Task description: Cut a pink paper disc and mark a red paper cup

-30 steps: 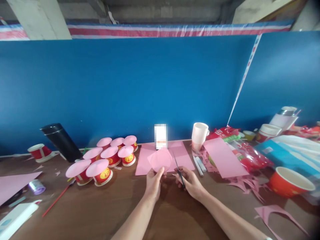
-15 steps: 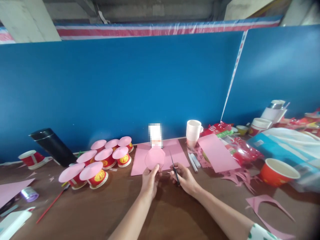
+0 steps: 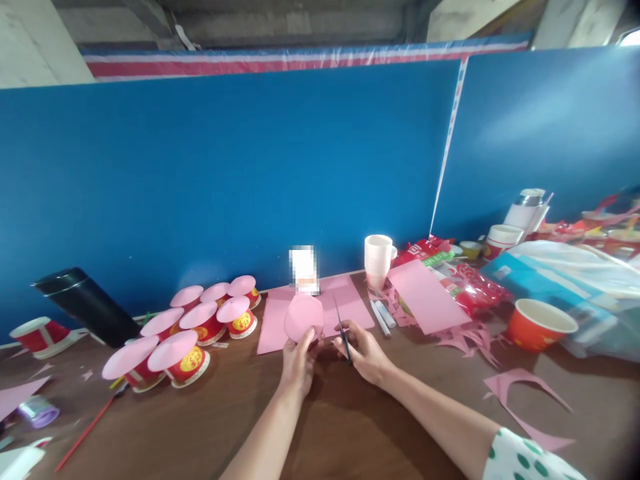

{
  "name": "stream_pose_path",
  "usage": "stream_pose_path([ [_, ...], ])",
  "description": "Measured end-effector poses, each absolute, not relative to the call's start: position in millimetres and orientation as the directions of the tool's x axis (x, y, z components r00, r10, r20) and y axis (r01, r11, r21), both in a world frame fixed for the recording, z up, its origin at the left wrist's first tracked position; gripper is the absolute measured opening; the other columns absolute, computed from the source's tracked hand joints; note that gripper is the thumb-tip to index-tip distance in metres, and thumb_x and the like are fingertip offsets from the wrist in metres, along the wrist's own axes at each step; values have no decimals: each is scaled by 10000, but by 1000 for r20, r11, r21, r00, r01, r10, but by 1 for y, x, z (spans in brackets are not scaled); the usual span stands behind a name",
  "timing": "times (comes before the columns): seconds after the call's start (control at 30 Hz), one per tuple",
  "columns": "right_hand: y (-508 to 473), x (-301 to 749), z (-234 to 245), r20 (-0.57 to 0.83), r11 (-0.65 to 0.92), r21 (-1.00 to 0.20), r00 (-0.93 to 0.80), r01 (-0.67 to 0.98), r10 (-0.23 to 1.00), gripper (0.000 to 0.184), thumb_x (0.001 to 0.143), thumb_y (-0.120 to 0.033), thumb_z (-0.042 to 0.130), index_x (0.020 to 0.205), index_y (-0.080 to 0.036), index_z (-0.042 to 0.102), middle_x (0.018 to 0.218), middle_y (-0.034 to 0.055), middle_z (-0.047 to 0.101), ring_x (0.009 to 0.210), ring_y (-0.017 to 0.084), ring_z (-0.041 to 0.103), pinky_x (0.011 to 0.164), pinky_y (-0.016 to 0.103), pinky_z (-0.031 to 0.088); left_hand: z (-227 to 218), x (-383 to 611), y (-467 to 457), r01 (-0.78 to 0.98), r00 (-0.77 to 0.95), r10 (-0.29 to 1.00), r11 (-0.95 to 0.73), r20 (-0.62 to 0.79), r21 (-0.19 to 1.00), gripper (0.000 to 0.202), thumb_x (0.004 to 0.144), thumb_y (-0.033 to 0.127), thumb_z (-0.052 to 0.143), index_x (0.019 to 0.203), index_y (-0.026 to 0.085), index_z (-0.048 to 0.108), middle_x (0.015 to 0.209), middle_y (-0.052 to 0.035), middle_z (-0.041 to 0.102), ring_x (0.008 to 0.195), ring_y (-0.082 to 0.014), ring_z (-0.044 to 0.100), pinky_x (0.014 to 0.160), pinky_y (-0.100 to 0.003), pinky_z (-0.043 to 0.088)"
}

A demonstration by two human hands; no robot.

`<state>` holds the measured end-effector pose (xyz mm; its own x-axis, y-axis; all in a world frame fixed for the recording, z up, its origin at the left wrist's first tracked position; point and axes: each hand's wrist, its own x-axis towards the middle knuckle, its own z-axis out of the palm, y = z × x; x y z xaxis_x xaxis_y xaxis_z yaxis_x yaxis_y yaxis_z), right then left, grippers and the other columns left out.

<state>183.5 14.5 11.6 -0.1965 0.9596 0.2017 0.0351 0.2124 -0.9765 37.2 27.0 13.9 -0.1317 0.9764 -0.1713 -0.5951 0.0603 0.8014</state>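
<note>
Near the middle of the brown table, my left hand (image 3: 300, 357) pinches the lower edge of a round pink paper disc (image 3: 304, 317), thumb on top. My right hand (image 3: 363, 350) is closed around a dark pair of scissors (image 3: 344, 333), whose blades point up and away, just right of the disc and apart from it. Pink paper sheets (image 3: 350, 303) lie flat behind both hands. To the left stand several upturned red paper cups (image 3: 193, 363) topped with shallow pink paper cones (image 3: 173, 349).
A stack of white cups (image 3: 379, 257) and glue sticks (image 3: 384, 317) stand right of the sheets. Farther right are pink scraps (image 3: 505, 383), an orange paper bowl (image 3: 537, 333) and plastic bags. A black flask (image 3: 87, 307) and a red brush (image 3: 87, 430) lie left. A blue partition (image 3: 250, 167) rises behind.
The view has turned slightly right, so most things sit farther left in the picture. Both hands keep hold of the disc and the scissors, with little other movement.
</note>
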Motion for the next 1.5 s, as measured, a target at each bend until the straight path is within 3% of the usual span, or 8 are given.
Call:
stream_pose_path([
  [0.13, 14, 183, 13, 175, 165, -984, -155, -72, 972, 349, 781, -432, 558, 1011, -191, 454, 673, -15, 549, 581, 120, 541, 481, 201, 394, 12, 37, 27, -634, -108, 985, 37, -136, 772, 229, 591, 231, 732, 756, 98, 646, 687, -52, 661, 689, -143, 625, 653, -243, 501],
  [0.23, 11, 182, 15, 202, 202, -979, -178, -18, 963, 341, 771, -416, 578, 1002, -190, 472, 658, -20, 547, 583, 117, 530, 513, 209, 402, 13, 40, 24, -623, -103, 984, 51, -146, 781, 252, 579, 246, 742, 752, 96, 637, 682, -53, 656, 667, -142, 617, 637, -246, 487],
  [0.37, 7, 181, 15, 225, 257, -961, -256, 98, 940, 251, 774, -382, 587, 912, -191, 500, 661, -22, 544, 602, 116, 514, 549, 212, 404, 19, 44, 18, -573, -74, 982, 99, -172, 814, 261, 572, 290, 741, 718, 113, 617, 587, -4, 615, 505, -102, 550, 521, -223, 434],
  [0.7, 9, 181, 14, 177, 189, -982, -314, 10, 933, 360, 810, -435, 526, 1057, -177, 479, 703, 7, 565, 607, 127, 529, 561, 235, 427, 21, 44, 20, -578, -99, 982, 77, -163, 812, 258, 551, 286, 747, 679, 104, 618, 533, 3, 586, 464, -94, 514, 494, -218, 408],
  [1.5, 11, 181, 14, 176, 189, -982, -335, 6, 925, 304, 813, -406, 538, 1017, -181, 526, 685, -2, 574, 604, 119, 530, 557, 222, 423, 20, 45, 18, -554, -5, 992, 102, -125, 826, 235, 617, 319, 700, 685, 108, 622, 520, -9, 584, 451, -130, 531, 484, -268, 425],
])
